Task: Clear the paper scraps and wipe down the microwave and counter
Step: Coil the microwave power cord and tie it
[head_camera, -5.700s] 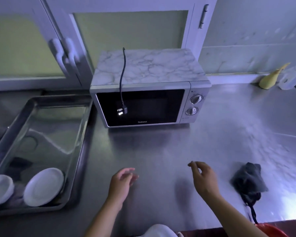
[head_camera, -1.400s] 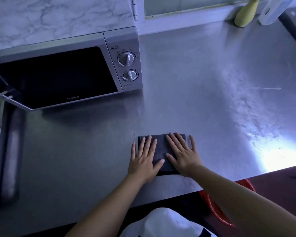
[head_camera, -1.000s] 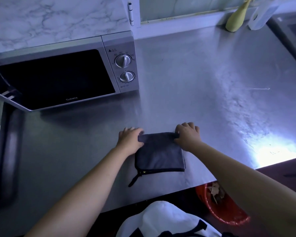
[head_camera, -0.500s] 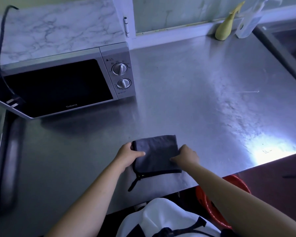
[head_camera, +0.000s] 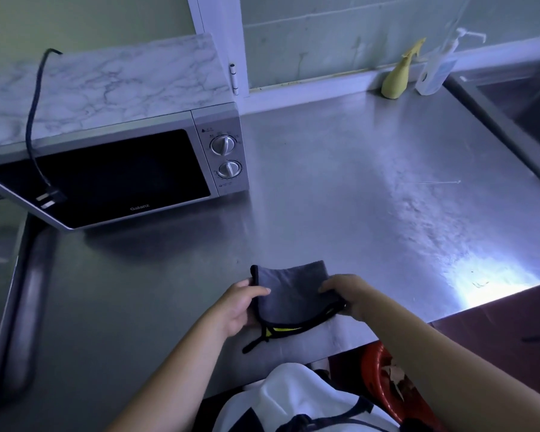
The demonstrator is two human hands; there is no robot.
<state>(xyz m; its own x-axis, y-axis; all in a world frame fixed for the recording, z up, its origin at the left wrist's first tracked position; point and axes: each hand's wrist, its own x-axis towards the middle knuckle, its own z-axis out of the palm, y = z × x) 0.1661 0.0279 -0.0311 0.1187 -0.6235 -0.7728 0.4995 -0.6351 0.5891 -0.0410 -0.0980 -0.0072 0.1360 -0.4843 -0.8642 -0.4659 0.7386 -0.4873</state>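
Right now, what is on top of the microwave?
A black power cord lies across the marbled top of the microwave, its plug hanging over the door. The top's left end is out of frame.

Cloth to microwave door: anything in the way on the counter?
Nothing visible lies on the counter between the cloth and the microwave. But the power cord drapes over the microwave's top, and its plug hangs across the door's left side.

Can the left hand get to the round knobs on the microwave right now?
Probably yes. Only bare counter lies between the left hand and the knobs, with nothing standing in the way. But that hand grips the grey cloth, so it must let go or bring the cloth along.
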